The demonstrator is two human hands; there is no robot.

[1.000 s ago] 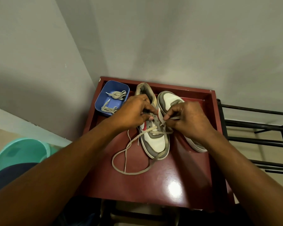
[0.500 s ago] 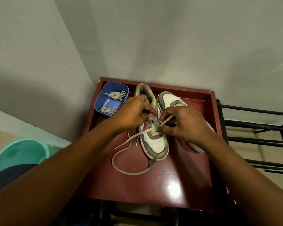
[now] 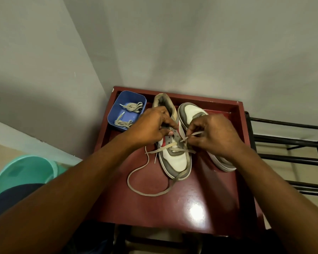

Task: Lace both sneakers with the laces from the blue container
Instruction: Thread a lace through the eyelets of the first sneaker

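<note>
Two grey/white sneakers sit side by side, touching, nr the far edge of the bench (image 3: 191, 208), approx mid-width. Left hand (image 3: 151, 127) grips the left-side sneaker (image 3: 176, 161) at its eyelet flap, fingers curled, thumb on top. Right hand (image 3: 214, 134) pinches one end of the tan lace (image 3: 161, 148) btwn thumb & fingertips, just above the eyelets. The lace crosses the lower eyelets; its other end trails off the shoe's left side & the slack loops on the bench in front of the toe. Right-side sneaker (image 3: 191, 110) is partly hidden under the right hand. Blue container (image 3: 130, 97) sits in the far left corner w/ two bundled spare laces (image 3: 135, 107) inside. Off the bench: teal bucket (image 3: 24, 173) at left, black rack (image 3: 292, 143) at right.
</note>
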